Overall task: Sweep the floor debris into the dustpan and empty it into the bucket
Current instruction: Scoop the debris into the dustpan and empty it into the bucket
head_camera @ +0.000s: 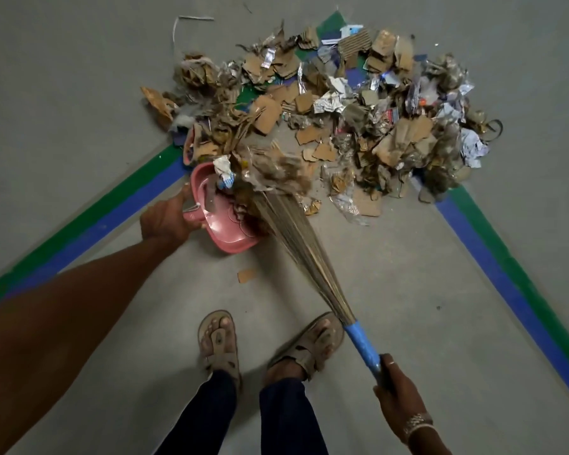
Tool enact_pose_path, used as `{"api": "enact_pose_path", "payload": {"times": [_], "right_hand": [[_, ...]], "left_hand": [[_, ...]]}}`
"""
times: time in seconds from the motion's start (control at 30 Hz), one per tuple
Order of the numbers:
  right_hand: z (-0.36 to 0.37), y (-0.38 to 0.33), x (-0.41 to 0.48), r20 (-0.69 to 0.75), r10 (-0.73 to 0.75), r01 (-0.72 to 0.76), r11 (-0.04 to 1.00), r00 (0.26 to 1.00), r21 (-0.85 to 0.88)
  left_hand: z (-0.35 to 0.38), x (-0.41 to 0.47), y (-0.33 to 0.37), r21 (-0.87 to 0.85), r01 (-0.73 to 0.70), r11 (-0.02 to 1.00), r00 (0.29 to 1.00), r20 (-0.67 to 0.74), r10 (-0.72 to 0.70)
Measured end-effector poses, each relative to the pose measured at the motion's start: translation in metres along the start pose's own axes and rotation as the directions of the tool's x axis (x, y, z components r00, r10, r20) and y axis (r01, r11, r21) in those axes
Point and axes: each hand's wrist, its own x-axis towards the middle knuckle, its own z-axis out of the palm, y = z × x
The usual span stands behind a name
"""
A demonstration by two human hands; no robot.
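A big pile of debris point(335, 103), mostly torn cardboard, foil wrappers and paper scraps, lies on the grey floor ahead of me. My left hand point(165, 218) grips the handle of a pink dustpan point(224, 231) tilted at the pile's near-left edge. A crumpled wrapper and some scraps sit at the pan's mouth. My right hand point(396, 392) grips the blue handle of a grass broom point(296, 238). The broom's blurred bristle tips are at the dustpan's mouth. No bucket is in view.
Green and blue tape lines point(89, 221) run diagonally across the floor on both sides and meet under the pile. One cardboard scrap point(246, 275) lies alone near my sandalled feet point(220, 343). A white strip point(191, 19) lies beyond the pile.
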Motion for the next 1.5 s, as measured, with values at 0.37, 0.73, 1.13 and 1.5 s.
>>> {"api": "enact_pose_path", "payload": {"times": [0.37,0.73,1.13,1.5], "right_hand": [[-0.114,-0.065,0.098,-0.366,-0.092,0.058,0.993,0.926,-0.102],[-0.065,-0.068,0.112,-0.098,0.03,-0.046,0.984,0.995,-0.171],[-0.03,-0.04,0.041,-0.123,0.021,0.017,0.954,0.992,0.301],[-0.091,-0.043,0.141,-0.202,0.095,-0.092,0.995,0.975,0.026]], "left_hand": [[0.014,0.009,-0.006,0.082,-0.009,0.997,1.0,0.004,0.009],[0.03,0.014,0.004,-0.02,-0.024,0.999,0.998,-0.056,0.023],[0.039,0.014,0.008,-0.061,-0.013,0.998,0.999,-0.033,0.011],[0.042,0.009,0.015,0.05,-0.027,0.998,0.998,-0.055,0.029]]}}
